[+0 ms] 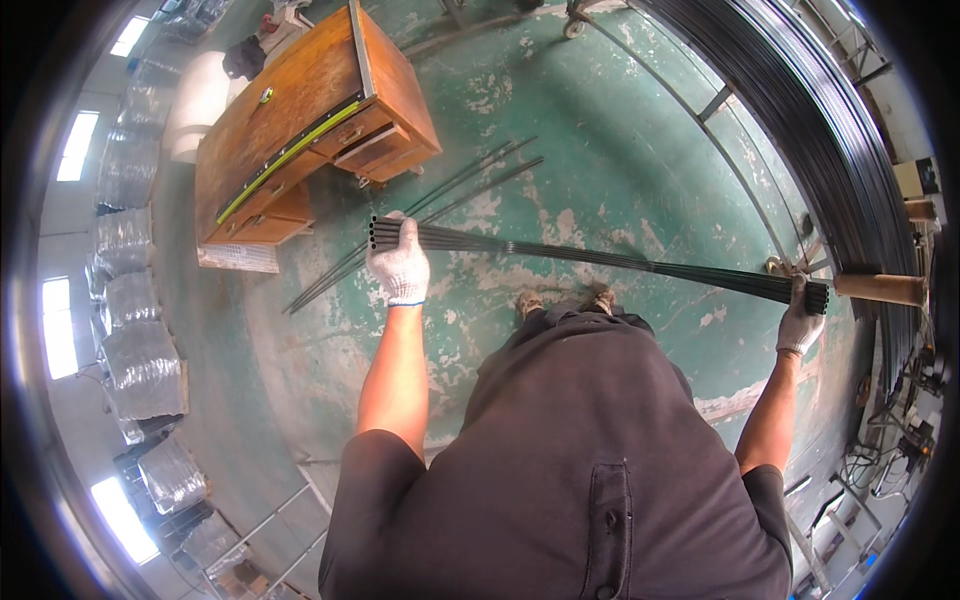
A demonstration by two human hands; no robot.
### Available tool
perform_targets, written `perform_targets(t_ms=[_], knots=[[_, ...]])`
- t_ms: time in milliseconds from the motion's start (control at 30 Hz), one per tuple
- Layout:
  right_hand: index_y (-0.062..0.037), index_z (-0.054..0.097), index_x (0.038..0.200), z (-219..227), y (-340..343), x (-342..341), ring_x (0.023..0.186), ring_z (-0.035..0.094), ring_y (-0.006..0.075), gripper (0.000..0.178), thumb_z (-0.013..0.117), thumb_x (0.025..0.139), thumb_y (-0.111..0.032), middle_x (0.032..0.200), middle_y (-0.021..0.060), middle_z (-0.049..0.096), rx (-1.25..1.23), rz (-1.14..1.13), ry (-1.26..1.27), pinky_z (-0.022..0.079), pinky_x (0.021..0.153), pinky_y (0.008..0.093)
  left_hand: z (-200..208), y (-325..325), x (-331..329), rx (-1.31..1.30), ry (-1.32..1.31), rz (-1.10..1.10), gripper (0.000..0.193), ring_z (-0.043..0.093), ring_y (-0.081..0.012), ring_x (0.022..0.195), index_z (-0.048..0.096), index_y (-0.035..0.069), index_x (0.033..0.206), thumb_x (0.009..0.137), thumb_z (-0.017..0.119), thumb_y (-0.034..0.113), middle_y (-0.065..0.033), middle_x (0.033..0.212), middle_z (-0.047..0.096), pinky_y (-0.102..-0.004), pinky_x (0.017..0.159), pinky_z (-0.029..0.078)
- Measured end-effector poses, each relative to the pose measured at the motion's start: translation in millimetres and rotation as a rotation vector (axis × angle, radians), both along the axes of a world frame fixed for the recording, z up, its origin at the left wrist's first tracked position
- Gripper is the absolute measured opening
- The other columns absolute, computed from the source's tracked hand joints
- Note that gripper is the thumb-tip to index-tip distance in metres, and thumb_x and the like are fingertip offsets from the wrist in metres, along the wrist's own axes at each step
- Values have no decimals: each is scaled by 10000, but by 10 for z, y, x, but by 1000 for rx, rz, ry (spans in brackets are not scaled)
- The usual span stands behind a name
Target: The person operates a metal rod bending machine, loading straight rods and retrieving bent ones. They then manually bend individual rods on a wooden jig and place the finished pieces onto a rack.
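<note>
From the head camera I see my left hand (399, 265) in a white glove closed around one end of a bundle of dark rods (600, 257). My right hand (802, 318), gloved too, grips the far end. Beyond my left hand lie loose rods (420, 215) on the green floor (620, 150), near a wooden desk (300, 110).

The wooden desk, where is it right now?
In the head view the wooden desk stands upper left on the green floor, just beyond the left hand gripping the rod bundle.
</note>
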State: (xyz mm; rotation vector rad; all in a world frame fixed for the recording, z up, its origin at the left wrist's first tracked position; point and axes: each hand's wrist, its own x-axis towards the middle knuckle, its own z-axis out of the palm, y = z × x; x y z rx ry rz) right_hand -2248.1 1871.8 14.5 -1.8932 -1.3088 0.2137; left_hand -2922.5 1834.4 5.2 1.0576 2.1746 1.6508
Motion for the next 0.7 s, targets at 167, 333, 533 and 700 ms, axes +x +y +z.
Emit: perform_targets(t_ms=[167,333,533,700], knots=[[4,749,1157,15,-13,-18,977,696,213,412,729,998,-376,1060,128,770,-23,-12,-13,525,889,377,-26,-12,-31,-7,11,-39,173,707,-173,885,721,-10,1093,935,752,55,-78,1000,749,-319,816,573],[13,747,1158,23,6,-44,966,703,223,432,731,995,-386,1057,142,772,0,7,-14,525,884,382,-36,-35,-52,2,63,-71,190,714,-179,883,716,-21,1114,946,741,64,-86,1001,753,-320,816,575],[24,741,1147,32,20,-63,946,705,247,467,731,988,-415,1039,166,767,-9,-21,-29,524,858,398,-22,-17,-22,10,30,-24,242,723,-192,891,709,-43,1163,952,736,73,-111,1022,762,-327,829,580],[15,746,1134,6,-12,-47,920,702,251,453,727,990,-414,1009,165,764,6,-18,-41,526,840,396,-57,-2,-22,-35,76,14,272,729,-199,882,715,-35,1186,960,731,116,-124,1000,769,-341,813,582]])
